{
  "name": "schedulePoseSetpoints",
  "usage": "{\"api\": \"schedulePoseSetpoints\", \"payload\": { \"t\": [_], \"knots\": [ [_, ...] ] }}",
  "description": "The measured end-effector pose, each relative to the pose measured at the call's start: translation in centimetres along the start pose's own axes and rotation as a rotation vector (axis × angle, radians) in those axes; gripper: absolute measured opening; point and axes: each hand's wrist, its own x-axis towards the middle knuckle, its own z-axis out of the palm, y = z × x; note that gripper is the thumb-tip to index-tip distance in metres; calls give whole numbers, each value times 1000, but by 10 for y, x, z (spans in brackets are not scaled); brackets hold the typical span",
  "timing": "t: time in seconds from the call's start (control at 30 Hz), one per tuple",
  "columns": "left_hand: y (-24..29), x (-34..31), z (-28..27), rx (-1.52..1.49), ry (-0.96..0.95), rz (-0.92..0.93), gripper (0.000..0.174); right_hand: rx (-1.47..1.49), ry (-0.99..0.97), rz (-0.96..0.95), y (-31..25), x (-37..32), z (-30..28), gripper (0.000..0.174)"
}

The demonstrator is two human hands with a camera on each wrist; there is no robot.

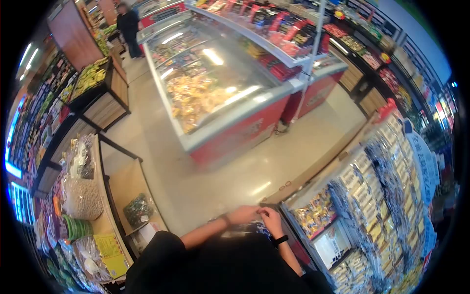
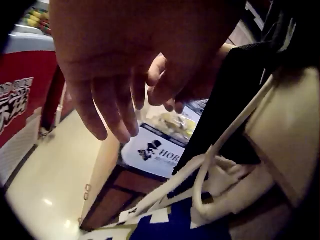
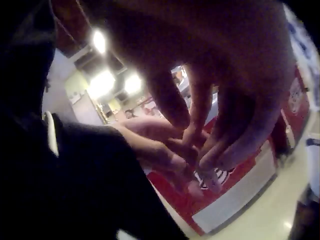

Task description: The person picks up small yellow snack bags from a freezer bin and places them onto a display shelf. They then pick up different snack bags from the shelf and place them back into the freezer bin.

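Observation:
In the head view my left hand (image 1: 248, 214) and right hand (image 1: 269, 219) meet in front of my dark top (image 1: 220, 264), fingertips close together. The left wrist view shows the left hand (image 2: 135, 65) from close up, its fingers hanging loosely, slightly bent and spread, with nothing between them. Fingers of the other hand appear just behind it. Seen from the right wrist, the right hand (image 3: 220, 95) has long, loosely lowered fingers that overlap the fingers of the left hand (image 3: 155, 150). A white cord (image 2: 200, 165) dangles below the left hand.
A glass-topped freezer (image 1: 240, 132) with red sides stands ahead across the floor (image 1: 196, 191). Racks of packaged goods (image 1: 382, 186) rise close on my right. To the left is a wooden stand (image 1: 110, 201) with bagged goods. Another person (image 1: 128, 29) stands far back.

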Motion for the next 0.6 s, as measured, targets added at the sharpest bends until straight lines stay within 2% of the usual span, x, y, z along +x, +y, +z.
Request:
{"api": "schedulePoseSetpoints", "payload": {
  "t": [0.03,0.07,0.13,0.17,0.27,0.3,0.33,0.4,0.43,0.53,0.6],
  "knots": [
    [-4,-20,-16,-11,96,9,37,-80,-35,-14,-11,15,12,16],
    [-13,-38,-29,-36,129,-78,36,-120,-54,6,-19,30,27,16],
    [-38,-71,-44,-93,186,-250,36,-79,-64,-88,0,59,70,17],
    [-29,-83,-68,-115,150,-385,36,-66,-86,-110,-7,69,83,17],
    [-39,-127,-98,-292,378,-456,39,-7,-163,-136,-46,102,122,19],
    [-56,-137,-97,-428,476,-401,40,21,-200,-121,-59,109,134,19],
    [-71,-149,-96,-513,526,-443,40,48,-235,-106,-72,116,143,20],
    [-69,-163,-113,-688,625,-521,40,19,-288,-135,-84,130,163,20],
    [-70,-167,-122,-631,618,-550,35,-2,-310,-127,-88,135,172,20],
    [-115,-180,-122,-433,690,-608,31,13,-372,-106,-104,154,190,21],
    [-128,-179,-130,-492,719,-638,29,51,-400,-100,-115,171,196,21]
  ]
}}
